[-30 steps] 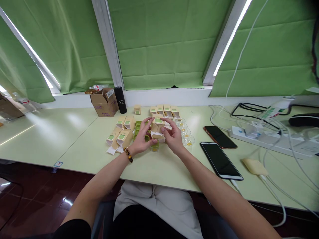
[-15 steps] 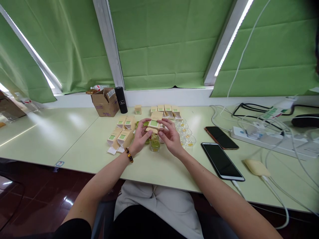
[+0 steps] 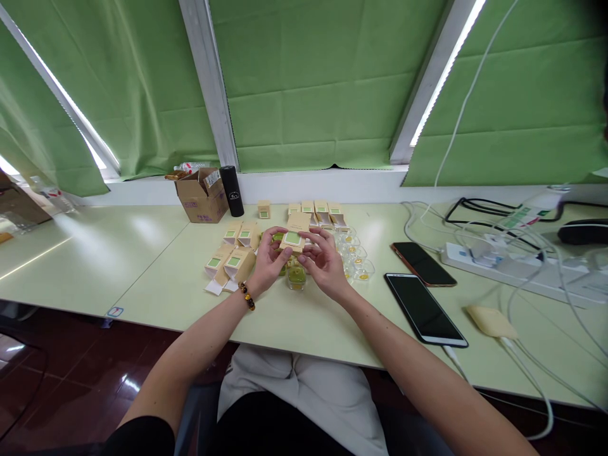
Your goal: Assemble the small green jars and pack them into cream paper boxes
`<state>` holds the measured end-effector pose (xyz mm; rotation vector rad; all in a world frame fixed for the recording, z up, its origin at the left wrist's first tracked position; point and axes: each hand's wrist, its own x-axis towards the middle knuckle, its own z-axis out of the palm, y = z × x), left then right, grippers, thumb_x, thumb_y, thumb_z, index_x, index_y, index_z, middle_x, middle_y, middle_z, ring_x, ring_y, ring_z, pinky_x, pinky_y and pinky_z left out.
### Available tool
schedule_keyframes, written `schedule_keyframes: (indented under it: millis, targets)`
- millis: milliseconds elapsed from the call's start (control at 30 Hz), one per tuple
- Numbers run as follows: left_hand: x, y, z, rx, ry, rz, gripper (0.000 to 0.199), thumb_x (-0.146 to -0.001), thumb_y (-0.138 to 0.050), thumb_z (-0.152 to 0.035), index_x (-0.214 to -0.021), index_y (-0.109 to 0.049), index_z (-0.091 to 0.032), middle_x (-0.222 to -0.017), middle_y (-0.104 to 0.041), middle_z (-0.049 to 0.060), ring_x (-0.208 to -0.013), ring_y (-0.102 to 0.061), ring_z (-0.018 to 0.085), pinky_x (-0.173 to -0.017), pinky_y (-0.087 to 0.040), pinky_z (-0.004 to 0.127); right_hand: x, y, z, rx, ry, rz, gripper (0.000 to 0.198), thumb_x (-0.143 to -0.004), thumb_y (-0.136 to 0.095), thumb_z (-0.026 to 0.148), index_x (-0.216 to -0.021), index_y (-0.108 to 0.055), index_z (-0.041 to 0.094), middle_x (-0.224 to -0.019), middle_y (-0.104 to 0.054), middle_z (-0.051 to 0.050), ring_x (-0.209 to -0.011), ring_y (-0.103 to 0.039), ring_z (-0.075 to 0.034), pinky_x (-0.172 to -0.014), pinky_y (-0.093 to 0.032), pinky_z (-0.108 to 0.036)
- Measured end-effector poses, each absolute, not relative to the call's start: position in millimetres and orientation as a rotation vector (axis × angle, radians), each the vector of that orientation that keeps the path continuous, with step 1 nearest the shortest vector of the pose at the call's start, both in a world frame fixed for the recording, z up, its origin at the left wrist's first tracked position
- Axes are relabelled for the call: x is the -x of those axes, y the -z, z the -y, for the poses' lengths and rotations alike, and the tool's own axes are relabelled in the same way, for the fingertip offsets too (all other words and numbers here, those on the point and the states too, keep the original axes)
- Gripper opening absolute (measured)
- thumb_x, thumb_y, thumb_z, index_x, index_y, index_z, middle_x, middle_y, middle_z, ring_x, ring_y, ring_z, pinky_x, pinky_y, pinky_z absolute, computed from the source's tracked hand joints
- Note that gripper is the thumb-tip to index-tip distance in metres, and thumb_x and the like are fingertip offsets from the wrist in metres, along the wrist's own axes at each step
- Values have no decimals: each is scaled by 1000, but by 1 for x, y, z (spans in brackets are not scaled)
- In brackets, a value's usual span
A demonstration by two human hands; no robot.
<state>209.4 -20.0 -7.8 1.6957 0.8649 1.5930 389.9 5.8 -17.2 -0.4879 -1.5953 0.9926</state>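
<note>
The small box has folded in. My left hand and right hand pinch it, fingers half bent. Open boxes seem left.

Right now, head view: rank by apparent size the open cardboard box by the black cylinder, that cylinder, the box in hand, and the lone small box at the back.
1. Open cardboard box
2. Black cylinder and held box: too close to rank; held box is nearer the camera
3. Lone small box
</note>
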Motion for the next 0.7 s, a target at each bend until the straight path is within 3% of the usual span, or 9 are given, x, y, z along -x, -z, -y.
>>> schedule_keyframes:
  millis: [133,267,700]
  targets:
    - [-209,7,21,-1752,-1644,-853,60,-94,-75,-61,-137,-54,-26,-126,-63,11,-100,-70,20,-81,-61,32,-390,13,-4,482,-983,1571,51,-93,-78,61,-135,-68,35,-149,-38,-10,-93,-72,-16,-100,-67,-47]
    - [-210,6,21,-1778,-1694,-850,52,-95,-76,-55,-134,-59,-26,-146,-50,13,-106,-69,19,-83,-62,31,-390,12,-4,471,-973,1548,47,-94,-78,57,-133,-69,35,-145,-40,-9,-89,-70,-14,-98,-67,-46]
    - [-212,12,14,-1848,-1797,-969,45,-96,-75,-56,-120,-60,-21,-140,-49,13,-101,-68,15,-83,-63,30,-388,15,-7,532,-928,1573,45,-97,-70,63,-131,-72,34,-139,-44,-9,-87,-67,-15,-94,-68,-45]
